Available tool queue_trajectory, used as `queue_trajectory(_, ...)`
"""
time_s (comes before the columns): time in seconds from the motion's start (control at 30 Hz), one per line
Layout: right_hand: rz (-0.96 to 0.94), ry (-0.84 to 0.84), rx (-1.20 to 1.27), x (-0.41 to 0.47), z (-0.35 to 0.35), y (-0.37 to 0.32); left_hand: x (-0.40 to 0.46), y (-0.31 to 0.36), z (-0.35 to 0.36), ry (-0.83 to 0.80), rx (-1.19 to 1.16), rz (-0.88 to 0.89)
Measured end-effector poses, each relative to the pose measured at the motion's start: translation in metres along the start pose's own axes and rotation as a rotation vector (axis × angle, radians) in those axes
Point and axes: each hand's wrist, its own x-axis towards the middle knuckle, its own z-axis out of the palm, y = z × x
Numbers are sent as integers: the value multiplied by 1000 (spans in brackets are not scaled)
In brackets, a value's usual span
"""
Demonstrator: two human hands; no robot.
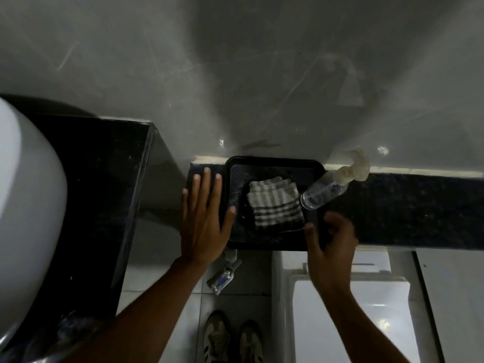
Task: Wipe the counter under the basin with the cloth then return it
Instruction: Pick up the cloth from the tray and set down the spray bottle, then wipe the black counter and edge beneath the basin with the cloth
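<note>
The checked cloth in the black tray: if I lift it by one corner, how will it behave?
The checked cloth is folded in soft layers, so it will probably unfold and hang limp. It looks thin, so likely light. It lies flat in the black tray, so it should not roll or slide by itself.

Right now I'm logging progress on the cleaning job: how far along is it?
From this one frame, start or finish can't be told apart: the folded checked cloth lies in the black tray on the dark ledge. In hand: nothing. The left hand lies flat at the tray's left rim, and the right hand is blurred at its front right corner. No wiping shows on the counter by the basin.
</note>
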Motion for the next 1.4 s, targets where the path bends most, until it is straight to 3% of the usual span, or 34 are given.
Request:
queue_trajectory(0.1,48,-172,-149,-5,13,-1,-12,33,6,-57,44,250)
queue_trajectory(0.2,184,-162,-185,6,23,-11,-16,53,17,-160,177,310)
queue_trajectory(0.33,415,-273,107,25,28,-27,-17,56,23,-201,208,254)
queue_trajectory(0.43,460,-346,332,33,30,-40,-16,54,24,-221,170,238)
queue_trajectory(0.7,298,-467,607,0,33,-62,-29,63,-3,-207,-309,141)
queue_trajectory(0.83,230,-462,663,-24,26,-84,-46,69,-44,-213,-343,96)
queue_trajectory(0.97,141,-425,654,-52,23,-122,-76,71,-104,-299,-167,85)
queue_trajectory(1.07,-81,-412,486,-82,38,-157,-101,66,-169,-48,-27,128)
queue_trajectory(1.13,-366,-363,242,-100,58,-177,-121,52,-218,171,-11,194)
queue_trajectory(1.2,-613,-421,-22,-129,82,-190,-142,23,-270,268,55,236)
queue_trajectory(1.3,-747,-598,-397,-177,118,-184,-174,-49,-330,161,314,78)
queue_trajectory(1.4,-744,-629,-510,-202,141,-173,-200,-109,-359,-82,461,-164)
